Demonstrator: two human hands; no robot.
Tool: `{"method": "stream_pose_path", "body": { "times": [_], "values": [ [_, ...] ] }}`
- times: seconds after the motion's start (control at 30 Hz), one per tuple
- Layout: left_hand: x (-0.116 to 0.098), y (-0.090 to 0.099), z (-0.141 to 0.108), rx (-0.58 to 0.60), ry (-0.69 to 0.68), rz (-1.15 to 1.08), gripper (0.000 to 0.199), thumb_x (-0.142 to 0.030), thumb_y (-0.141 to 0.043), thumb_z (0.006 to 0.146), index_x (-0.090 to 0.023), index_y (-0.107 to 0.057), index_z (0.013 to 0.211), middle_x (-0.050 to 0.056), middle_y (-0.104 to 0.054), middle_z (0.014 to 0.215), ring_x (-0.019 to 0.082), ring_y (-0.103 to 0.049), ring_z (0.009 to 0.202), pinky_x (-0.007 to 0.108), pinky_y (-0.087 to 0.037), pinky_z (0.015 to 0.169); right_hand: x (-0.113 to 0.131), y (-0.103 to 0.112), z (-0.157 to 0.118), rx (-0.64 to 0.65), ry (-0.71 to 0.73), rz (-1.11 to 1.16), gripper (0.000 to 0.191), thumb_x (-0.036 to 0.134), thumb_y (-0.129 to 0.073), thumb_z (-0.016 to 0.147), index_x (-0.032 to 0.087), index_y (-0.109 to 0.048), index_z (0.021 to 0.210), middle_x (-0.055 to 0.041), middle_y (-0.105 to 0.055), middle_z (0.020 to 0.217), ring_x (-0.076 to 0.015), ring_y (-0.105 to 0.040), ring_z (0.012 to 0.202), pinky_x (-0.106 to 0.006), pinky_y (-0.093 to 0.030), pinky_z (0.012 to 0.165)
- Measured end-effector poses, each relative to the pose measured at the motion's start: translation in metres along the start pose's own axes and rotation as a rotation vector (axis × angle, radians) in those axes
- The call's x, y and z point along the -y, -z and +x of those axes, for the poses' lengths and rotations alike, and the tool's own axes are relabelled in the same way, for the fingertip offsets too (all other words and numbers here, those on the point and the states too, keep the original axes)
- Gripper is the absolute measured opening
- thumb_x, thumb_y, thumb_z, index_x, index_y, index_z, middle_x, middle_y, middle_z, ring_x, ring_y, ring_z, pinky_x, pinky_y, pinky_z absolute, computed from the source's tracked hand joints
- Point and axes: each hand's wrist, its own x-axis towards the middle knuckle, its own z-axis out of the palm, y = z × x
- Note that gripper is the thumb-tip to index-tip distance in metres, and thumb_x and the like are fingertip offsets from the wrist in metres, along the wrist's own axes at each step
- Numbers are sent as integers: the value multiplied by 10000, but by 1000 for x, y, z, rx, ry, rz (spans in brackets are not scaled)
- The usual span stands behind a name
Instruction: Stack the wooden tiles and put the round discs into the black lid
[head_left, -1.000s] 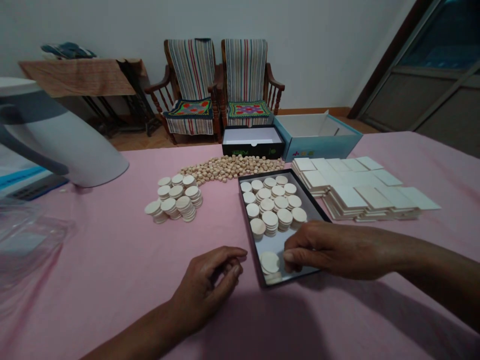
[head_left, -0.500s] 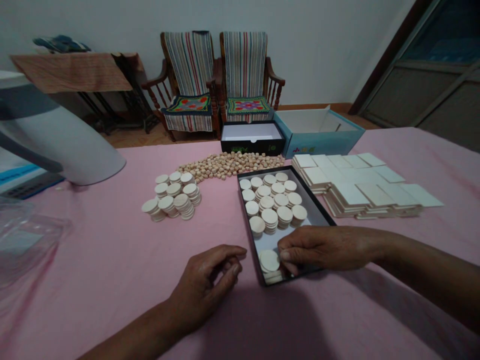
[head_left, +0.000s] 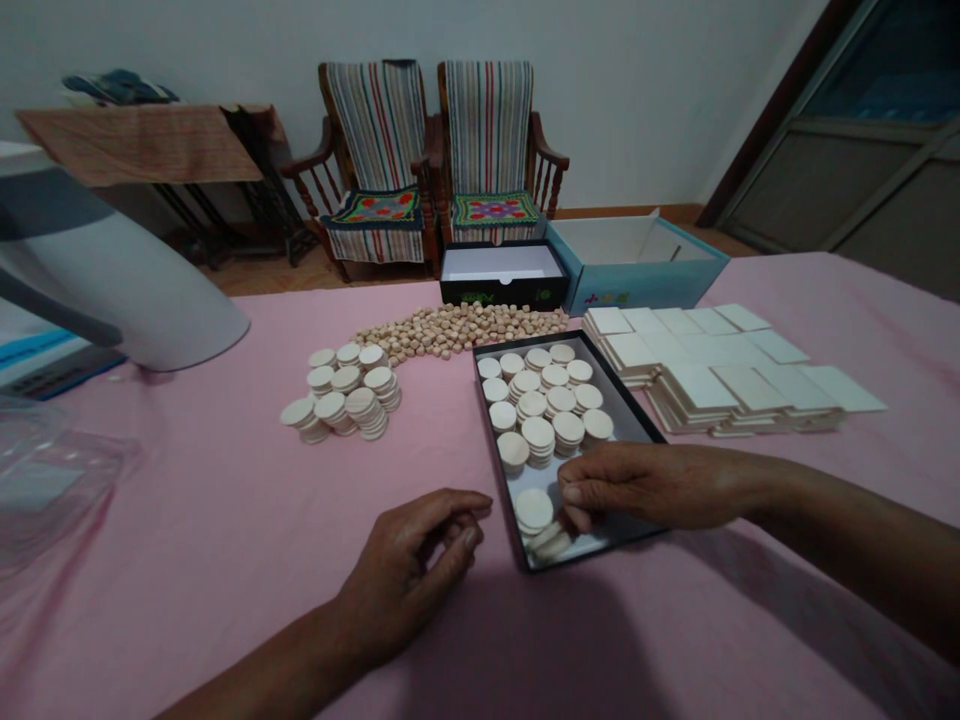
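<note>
A shallow black-edged box lid (head_left: 637, 415) with a pale inside lies before me, holding several stacks of round wooden discs (head_left: 538, 434). In its near left corner are more discs (head_left: 534, 508), some tilted against each other. My right hand (head_left: 637, 485) reaches into the lid with its fingers curled closed beside those corner discs; whatever the fingertips pinch, if anything, is hidden. On the pink cloth, left of the lid, rests my left hand (head_left: 420, 560), loosely bent, thumb and index finger apart, with nothing in it.
More disc stacks (head_left: 346, 392) stand on the left. Behind the lid spreads a pile of small wooden cubes (head_left: 457, 328). Square wooden tiles (head_left: 705, 385) are stacked on the right. A black box (head_left: 504, 290) and a blue box (head_left: 645, 285) stand behind; a white jug (head_left: 142, 270) is far left.
My right hand has shifted slightly up in the lid. The discs at the near corner beside its fingers now lie more tilted. My left hand stays still.
</note>
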Motion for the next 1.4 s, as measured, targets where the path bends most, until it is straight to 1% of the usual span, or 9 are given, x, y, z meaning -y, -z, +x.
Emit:
{"method": "stream_pose_path", "body": {
  "times": [0.17, 0.37, 0.5, 0.67, 0.77, 0.87, 1.1, 1.3, 1.4],
  "values": [
    [-2, 0, 0, -10, -4, 2, 220, -205, -504, 879, -164, -601, 1072, 47, -679, 804, 117, -636, 686, 200, -518, 602, 5, 0, -1, -19, -3, -1, 353, 365, -342, 963, 168, -606, 836, -34, -582, 850, -130, -527, 809, -249, -416, 780],
    [-3, 0, 0, -20, -10, 16, 211, -204, -507, 876, -165, -605, 1058, 37, -678, 790, 109, -627, 663, 193, -512, 594, 1, -6, 4, 11, -78, 71, 195, 326, -497, 885, 163, -506, 778, 25, -475, 696, -81, -412, 618, -194, -348, 561],
    [-2, 0, 0, -21, -10, 18, 219, -203, -495, 879, -160, -607, 1062, 47, -682, 801, 114, -633, 675, 197, -515, 593, 9, -12, 5, -143, -173, -39, 82, 173, -576, 768, 166, -495, 756, 26, -503, 685, -84, -440, 611, -190, -313, 519],
    [-2, 0, 0, -12, -9, 24, 215, -208, -503, 877, -162, -608, 1060, 51, -685, 806, 118, -636, 682, 196, -512, 598, 28, -16, 2, -274, -63, -206, 125, 92, -577, 706, 183, -526, 776, 25, -531, 719, -104, -472, 663, -203, -331, 575],
    [-3, 0, 0, -21, -11, 29, 212, -210, -504, 880, -165, -603, 1062, 46, -681, 804, 116, -633, 680, 193, -507, 602, 34, -14, 4, -254, 28, -307, 196, 77, -604, 683, 187, -574, 842, 3, -571, 828, -130, -488, 766, -224, -352, 668],
    [-4, -1, 0, -19, -5, 19, 205, -209, -501, 883, -169, -604, 1056, 42, -678, 803, 113, -630, 677, 192, -502, 605, 36, -9, 9, -148, 68, -362, 210, 74, -613, 677, 183, -598, 856, -10, -592, 872, -142, -498, 799, -235, -355, 693],
    [-4, 0, 0, -21, -13, 30, 209, -207, -498, 882, -156, -610, 1050, 48, -678, 795, 115, -626, 669, 194, -496, 591, 40, -5, 19, -32, 58, -409, 159, 90, -604, 678, 168, -601, 816, -24, -602, 875, -151, -513, 814, -242, -369, 709],
    [-1, -1, -1, -20, -27, 21, 214, -192, -500, 878, -160, -606, 1060, 42, -680, 800, 108, -627, 667, 190, -499, 602, 43, -2, 15, -39, 39, -399, 155, 67, -593, 655, 167, -597, 773, -12, -598, 834, -132, -507, 765, -230, -364, 674],
    [0, -1, -1, -25, -23, 10, 218, -178, -503, 870, -162, -608, 1060, 42, -683, 813, 107, -630, 682, 190, -500, 613, 47, 7, 7, -111, 75, -364, 117, 85, -594, 687, 171, -590, 766, 5, -587, 793, -116, -499, 726, -216, -361, 640]
  ]
}}
